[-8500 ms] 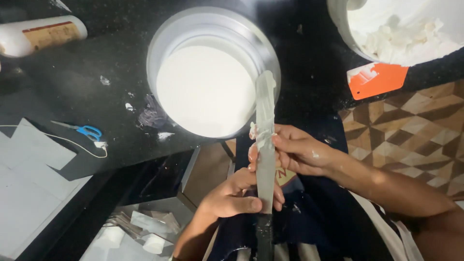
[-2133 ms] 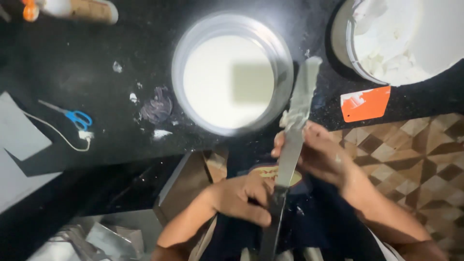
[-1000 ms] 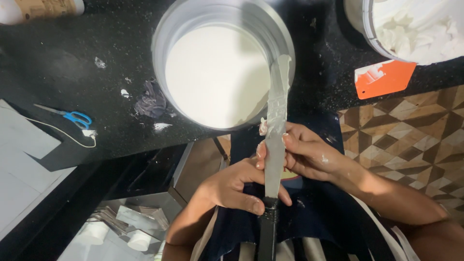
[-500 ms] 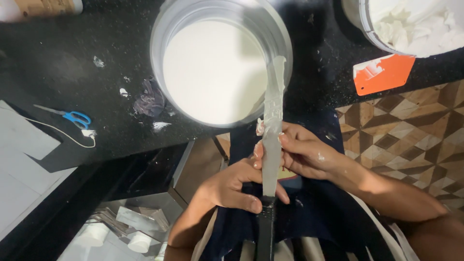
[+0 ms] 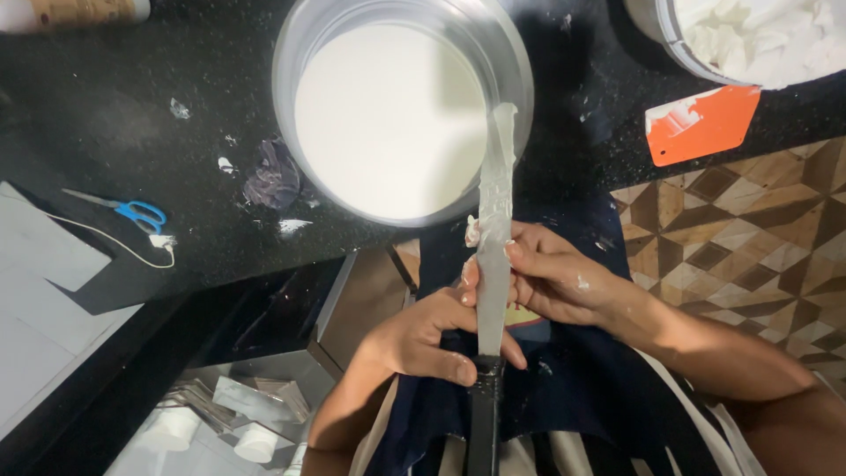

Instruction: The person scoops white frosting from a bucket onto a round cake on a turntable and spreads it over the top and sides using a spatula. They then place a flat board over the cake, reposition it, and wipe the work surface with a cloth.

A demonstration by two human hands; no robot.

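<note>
Fingers (image 5: pixel 520 256) of your right hand (image 5: pixel 564 282) pinch coated blade of long spatula (image 5: pixel 493 256) mid-length; left hand (image 5: pixel 423 339) closed around blade base just above black handle. Blade tip hangs over rim of metal pot (image 5: pixel 401 110) of white liquid.

Risks: wet coating slick, grip may slip; drips could land on dark cloth (image 5: pixel 564 388) on lap instead of pot.

Around: orange scraper (image 5: pixel 701 123), blue scissors (image 5: pixel 132 211), crumpled wrapper (image 5: pixel 273 172) on black desk (image 5: pixel 106 115); second bowl (image 5: pixel 749 35) top right. Nothing blocks blade.
</note>
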